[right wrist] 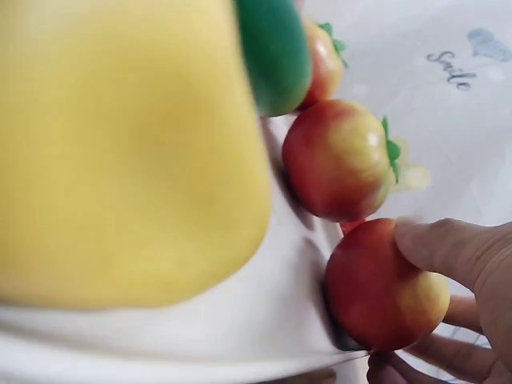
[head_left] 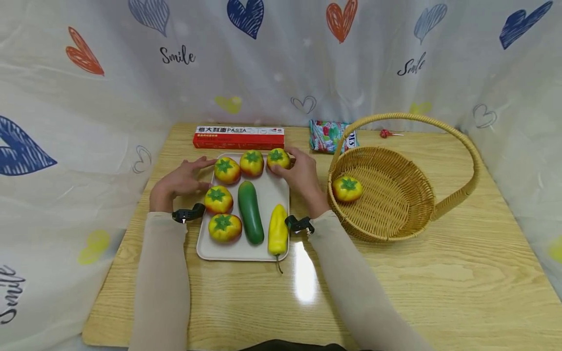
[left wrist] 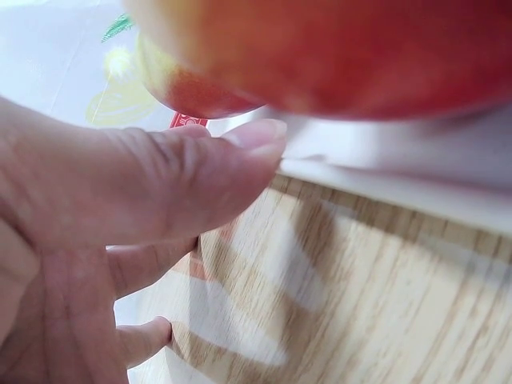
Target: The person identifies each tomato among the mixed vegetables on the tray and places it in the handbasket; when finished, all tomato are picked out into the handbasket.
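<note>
A white tray (head_left: 273, 189) carries several red-and-yellow persimmons with green leafy tops, a cucumber (head_left: 250, 214) and a yellow pepper (head_left: 277, 230). At the tray's far right corner, my right hand (head_left: 304, 174) holds a persimmon (right wrist: 384, 286) between thumb and fingers. The persimmon (right wrist: 339, 160) beside it stands free of the hand. My left hand (head_left: 181, 179) is at the tray's left edge with fingers extended, fingertips close to the far left persimmon (head_left: 227, 170). In the left wrist view its thumb (left wrist: 200, 180) lies just under a persimmon, along the tray rim.
Right of the tray stands a wicker basket (head_left: 421, 187) with a tall arched handle and one persimmon (head_left: 347, 188) inside. A red pasta box (head_left: 239, 138) lies behind the tray. Farther right are a candy bag (head_left: 324, 136) and a red lollipop (head_left: 385, 133). A printed curtain surrounds the wooden table (head_left: 395, 287).
</note>
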Tool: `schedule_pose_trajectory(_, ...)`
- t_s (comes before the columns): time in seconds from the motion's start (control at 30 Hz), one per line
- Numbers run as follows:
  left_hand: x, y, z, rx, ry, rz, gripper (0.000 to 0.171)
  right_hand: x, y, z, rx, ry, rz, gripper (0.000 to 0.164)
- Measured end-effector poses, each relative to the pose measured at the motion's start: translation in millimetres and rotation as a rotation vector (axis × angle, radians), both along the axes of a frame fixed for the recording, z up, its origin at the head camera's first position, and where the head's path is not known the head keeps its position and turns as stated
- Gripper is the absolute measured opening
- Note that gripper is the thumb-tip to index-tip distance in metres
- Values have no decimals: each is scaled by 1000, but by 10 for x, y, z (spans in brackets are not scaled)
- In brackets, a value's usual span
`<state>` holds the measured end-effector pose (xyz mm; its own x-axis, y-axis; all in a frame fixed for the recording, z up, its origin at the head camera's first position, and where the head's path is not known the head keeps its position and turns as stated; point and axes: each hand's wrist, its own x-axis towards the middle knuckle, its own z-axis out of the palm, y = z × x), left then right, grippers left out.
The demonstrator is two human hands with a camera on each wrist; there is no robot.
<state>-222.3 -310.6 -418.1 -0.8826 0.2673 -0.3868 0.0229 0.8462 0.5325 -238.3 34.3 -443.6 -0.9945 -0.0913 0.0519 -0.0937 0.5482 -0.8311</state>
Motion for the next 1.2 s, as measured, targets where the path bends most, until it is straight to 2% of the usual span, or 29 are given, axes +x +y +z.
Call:
schedule_pose_trajectory(0.13,-14,6,-10,1,-7,8,81,17,1,13,25,13,11,65)
schedule_pose_trajectory(0.27,-15,15,-11,-5,-9,9,81,142,30,190,4,33,66,64)
schedule_pose_trajectory(0.5,0,-10,-18,-16,7,-10,82,584,237,646,-38,92,206,62)
schedule_pose_trajectory(0.63,-17,-4,-23,-23,28,-32,81,843,463,797,-39,124,233,60)
schedule_pose_trajectory(0.9,-15,42,-11,-21,15,-32,82,1205,1190,877,-80,91,277,58)
schedule_pose_trajectory(1.1,-9,30,-5,-28,22,-43,82,1359,1796,892,-33,83,248,55)
schedule_pose_trajectory(1.2,-19,7,-18,-32,26,-48,82,1395,1976,859,-28,32,231,55)
